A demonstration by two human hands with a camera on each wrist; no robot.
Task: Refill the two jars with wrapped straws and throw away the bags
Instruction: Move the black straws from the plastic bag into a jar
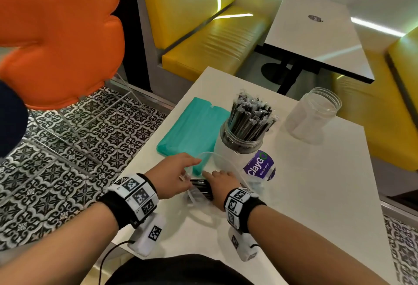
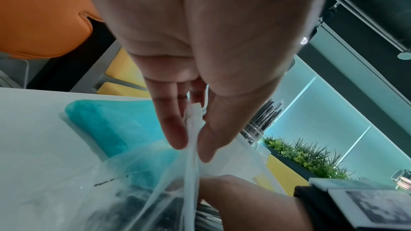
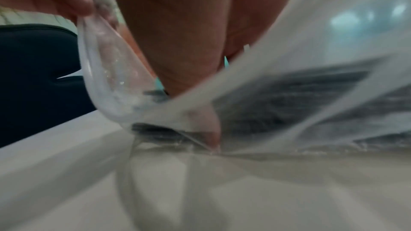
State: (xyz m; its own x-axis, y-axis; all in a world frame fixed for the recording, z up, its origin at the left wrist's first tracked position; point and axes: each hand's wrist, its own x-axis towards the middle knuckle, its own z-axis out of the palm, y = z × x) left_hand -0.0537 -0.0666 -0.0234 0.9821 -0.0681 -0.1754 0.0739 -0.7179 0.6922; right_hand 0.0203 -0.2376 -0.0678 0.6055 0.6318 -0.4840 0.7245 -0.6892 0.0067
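Two hands work one clear bag (image 1: 217,167) at the table's (image 1: 316,194) near edge. Left hand (image 1: 173,177) pinches the bag's lip between thumb and fingertips, lifting it open. Right hand (image 1: 220,186) reaches inside onto the black straws (image 1: 200,188); whether its fingers have closed round them I cannot tell. Beyond stand a full jar (image 1: 243,135) and, right of it, an empty jar (image 1: 314,115); a teal bag (image 1: 192,126) lies alongside. Best to keep the mouth held wide and high, gather the straws as one aligned bundle, and draw them out lengthwise.
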